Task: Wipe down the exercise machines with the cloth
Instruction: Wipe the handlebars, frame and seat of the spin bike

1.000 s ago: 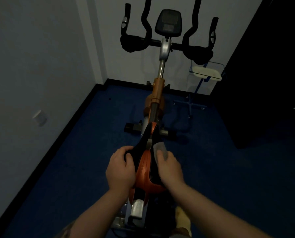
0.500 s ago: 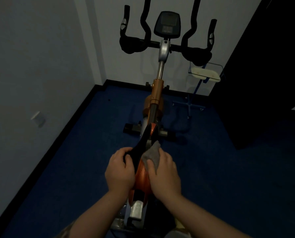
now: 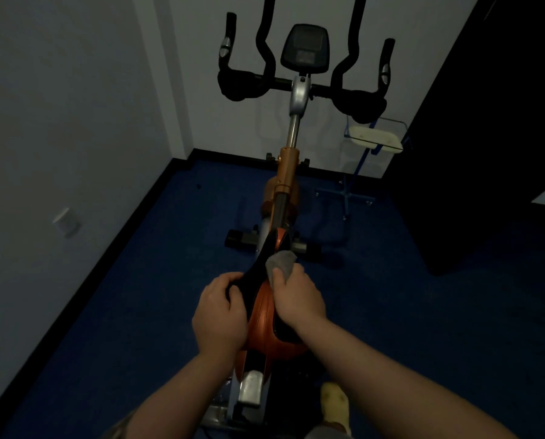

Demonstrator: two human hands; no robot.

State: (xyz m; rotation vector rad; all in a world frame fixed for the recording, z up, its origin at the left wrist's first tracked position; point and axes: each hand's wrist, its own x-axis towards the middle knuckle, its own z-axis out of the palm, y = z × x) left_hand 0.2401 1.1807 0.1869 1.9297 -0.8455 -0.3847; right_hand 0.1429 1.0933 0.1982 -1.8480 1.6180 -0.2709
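- Right hand [image 3: 299, 299] of mine pinched the grey cloth [image 3: 280, 263] against the bike saddle [image 3: 266, 299].
- Left hand [image 3: 220, 312] gripped the saddle's left edge, fingers curled.

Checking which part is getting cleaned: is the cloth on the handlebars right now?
No, the right hand presses the grey cloth against the bike saddle, far from the handlebars.

cloth [image 3: 280, 263]: grey, soft, matt weave | saddle [image 3: 266, 315]: orange ribbed, slight sheen, black matt edge | post [image 3: 293, 128] above saddle: bare brushed metal | grips [image 3: 241, 85]: black matt foam | floor [image 3: 131, 299]: blue carpet, rough
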